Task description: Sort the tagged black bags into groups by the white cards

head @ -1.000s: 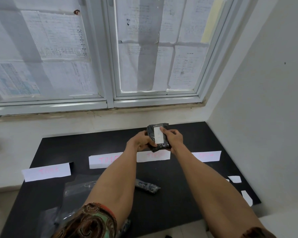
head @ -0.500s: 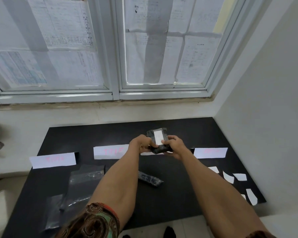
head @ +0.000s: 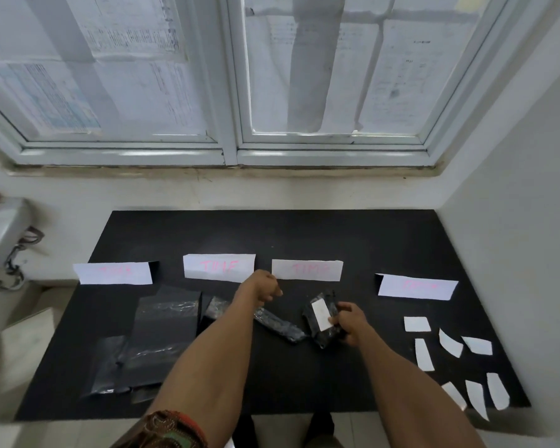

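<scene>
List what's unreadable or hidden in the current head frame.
1. Pink writing on the white cards: blurred in the head view.
2. Tag on the tagged bag in the right hand: any print is too small.
3. Second bag: the left forearm covers its middle.
4. Left hand: palm turned away, so contents are hidden.

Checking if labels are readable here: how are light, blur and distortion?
Head view: soft light through the papered window, no glare or hard shadows. Head view: wide-angle distortion bows its frame and the wall edge. Head view: pink writing on the white cards is faint and blurred, mostly unreadable; the tagged bag in the right hand shows a plain white tag.
</scene>
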`<act>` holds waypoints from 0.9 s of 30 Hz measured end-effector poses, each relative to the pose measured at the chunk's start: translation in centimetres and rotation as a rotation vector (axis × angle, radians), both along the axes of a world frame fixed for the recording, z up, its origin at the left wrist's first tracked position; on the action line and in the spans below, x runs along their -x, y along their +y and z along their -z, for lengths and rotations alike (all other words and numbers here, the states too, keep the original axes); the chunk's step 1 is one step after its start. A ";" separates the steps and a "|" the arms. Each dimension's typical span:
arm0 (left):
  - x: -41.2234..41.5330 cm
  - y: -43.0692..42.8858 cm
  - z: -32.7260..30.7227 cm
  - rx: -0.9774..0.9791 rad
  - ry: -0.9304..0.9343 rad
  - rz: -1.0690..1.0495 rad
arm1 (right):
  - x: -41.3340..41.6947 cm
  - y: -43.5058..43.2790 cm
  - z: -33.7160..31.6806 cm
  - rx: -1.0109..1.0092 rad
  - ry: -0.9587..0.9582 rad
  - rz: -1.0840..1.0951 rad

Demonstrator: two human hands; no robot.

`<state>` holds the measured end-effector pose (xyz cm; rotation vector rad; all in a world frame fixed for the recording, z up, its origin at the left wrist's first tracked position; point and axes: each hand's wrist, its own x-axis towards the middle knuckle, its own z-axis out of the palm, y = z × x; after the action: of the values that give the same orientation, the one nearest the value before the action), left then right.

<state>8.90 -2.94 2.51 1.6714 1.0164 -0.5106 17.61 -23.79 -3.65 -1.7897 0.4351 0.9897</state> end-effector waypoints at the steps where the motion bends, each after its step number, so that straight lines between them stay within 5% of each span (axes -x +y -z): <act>1: 0.1 0.0 0.4 0.003 0.008 -0.012 | -0.2 0.0 0.4 -0.009 -0.005 -0.005; 8: -0.1 0.2 1.7 0.006 0.003 -0.089 | -0.9 1.6 1.4 0.238 -0.425 -0.116; 13: -0.2 0.8 1.6 -0.077 -0.069 -0.133 | 2.1 4.0 1.2 0.476 -0.887 -0.484; 17: 0.2 1.7 0.9 -0.093 -0.094 -0.161 | 5.5 6.6 1.7 0.291 -0.740 -0.911; 20: 0.7 2.4 0.9 -0.119 -0.107 -0.151 | 8.0 7.9 2.7 0.439 -0.705 -1.161; 27: 2.6 3.9 1.3 -0.212 -0.132 -0.081 | 10.6 8.0 3.4 0.571 -0.611 -1.022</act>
<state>6.28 0.98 1.19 1.8167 1.0651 -0.2418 7.03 -15.80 -7.06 -2.7894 -0.7372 0.9203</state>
